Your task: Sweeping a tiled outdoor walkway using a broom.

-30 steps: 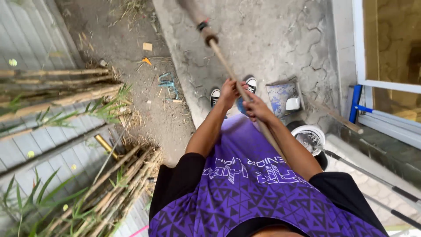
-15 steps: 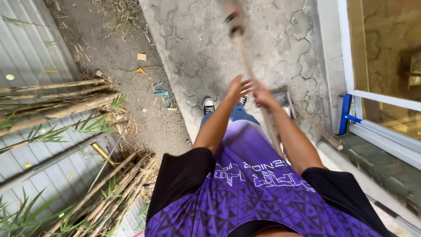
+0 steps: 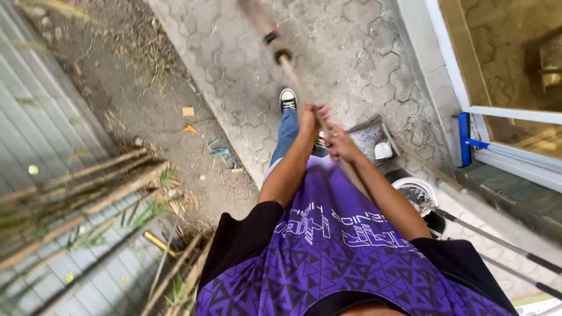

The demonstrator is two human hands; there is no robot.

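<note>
Head view, looking down the person's front. Nearest, a purple patterned shirt (image 3: 345,257) with black sleeves fills the lower frame. Both forearms reach forward from it to a long wooden pole (image 3: 304,93), which rises from near the chest, slants away to the far left and blurs toward the upper edge. The right hand (image 3: 341,145) closes its grip around the pole at the nearer point; the left hand (image 3: 309,119) wraps it just beyond, the two hands nearly touching. A dark band (image 3: 276,45) rings the pole well past the hands. Below the hands, a blue-jeaned leg ends in a black-and-white sneaker (image 3: 287,100) on grey hexagonal paving (image 3: 363,52). Right of the hands lie a paint-stained tray (image 3: 370,142) and a white round fan (image 3: 417,192). At left, bamboo stalks (image 3: 88,193) lie beside bare dirt (image 3: 140,105). At far right stands a blue-framed glass door (image 3: 468,137).
</note>
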